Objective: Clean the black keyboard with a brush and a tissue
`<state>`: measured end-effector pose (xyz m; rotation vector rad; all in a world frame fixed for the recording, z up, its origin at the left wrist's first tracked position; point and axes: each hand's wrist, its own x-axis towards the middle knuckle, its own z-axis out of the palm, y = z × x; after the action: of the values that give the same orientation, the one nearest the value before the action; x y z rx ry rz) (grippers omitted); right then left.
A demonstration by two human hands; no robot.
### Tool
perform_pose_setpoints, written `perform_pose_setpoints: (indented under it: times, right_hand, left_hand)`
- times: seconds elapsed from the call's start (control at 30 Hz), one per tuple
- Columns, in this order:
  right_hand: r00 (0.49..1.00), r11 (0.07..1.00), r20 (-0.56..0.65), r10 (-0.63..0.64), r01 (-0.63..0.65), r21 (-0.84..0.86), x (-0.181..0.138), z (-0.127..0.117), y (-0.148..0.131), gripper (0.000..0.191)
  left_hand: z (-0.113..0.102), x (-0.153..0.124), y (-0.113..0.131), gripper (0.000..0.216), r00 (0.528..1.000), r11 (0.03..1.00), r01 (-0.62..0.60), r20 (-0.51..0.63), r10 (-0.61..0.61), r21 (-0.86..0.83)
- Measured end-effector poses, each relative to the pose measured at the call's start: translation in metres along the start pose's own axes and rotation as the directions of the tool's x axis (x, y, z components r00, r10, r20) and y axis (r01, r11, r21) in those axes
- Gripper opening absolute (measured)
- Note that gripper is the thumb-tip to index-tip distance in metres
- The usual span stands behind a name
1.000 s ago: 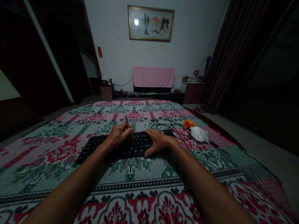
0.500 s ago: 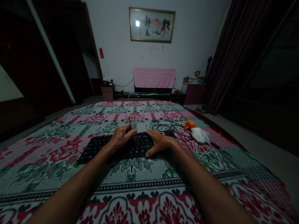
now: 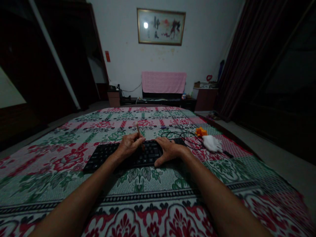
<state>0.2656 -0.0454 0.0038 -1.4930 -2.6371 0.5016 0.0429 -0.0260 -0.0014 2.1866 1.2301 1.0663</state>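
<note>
A black keyboard lies across the floral bedspread in front of me. My left hand hovers over its middle keys, fingers pinched round a thin brown stick that points up and away. My right hand rests flat on the keyboard's right part, fingers together and thumb at the front edge. The keyboard's black cable coils just beyond my right hand.
A white cloth and an orange object lie on the bed to the right of the cable. The bed's right edge drops to a grey floor. A pink-covered television unit stands at the far wall.
My left hand with the stick has shifted slightly right, toward the right hand. The right hand stays on the keyboard.
</note>
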Motion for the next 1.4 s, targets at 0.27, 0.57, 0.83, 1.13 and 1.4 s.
perform_pose_setpoints:
  times: [0.27, 0.57, 0.83, 1.13, 1.4]
  right_hand:
    - [1.000, 1.000, -0.003, -0.003, 0.003, -0.001, 0.0006, 0.0002, 0.0005, 0.113]
    - [1.000, 1.000, 0.011, 0.008, -0.008, -0.007, 0.0004, -0.0002, 0.0012, 0.114]
    - [1.000, 1.000, 0.000, 0.001, -0.001, -0.001, 0.0010, 0.0001, 0.0007, 0.112]
    - [0.999, 0.999, 0.022, 0.035, -0.035, 0.011, -0.0001, -0.0019, -0.0009, 0.116]
    - [1.000, 1.000, 0.024, 0.019, -0.019, -0.005, 0.0000, -0.0017, -0.0001, 0.114]
  left_hand:
    - [-0.0028, 0.0000, 0.0007, 0.029, 0.997, 0.999, -0.035, -0.075, 0.032, -0.035]
    - [-0.0041, 0.0015, -0.0010, 0.030, 0.999, 0.993, 0.019, 0.045, -0.014, -0.115]
    - [-0.0022, 0.0013, -0.0037, 0.030, 1.000, 0.995, 0.027, 0.001, -0.027, -0.098]
    - [0.0000, 0.0029, -0.0021, 0.031, 0.998, 0.980, 0.056, 0.041, -0.049, -0.191]
    - [-0.0038, 0.0021, -0.0011, 0.031, 0.984, 0.970, 0.091, 0.169, -0.053, -0.224]
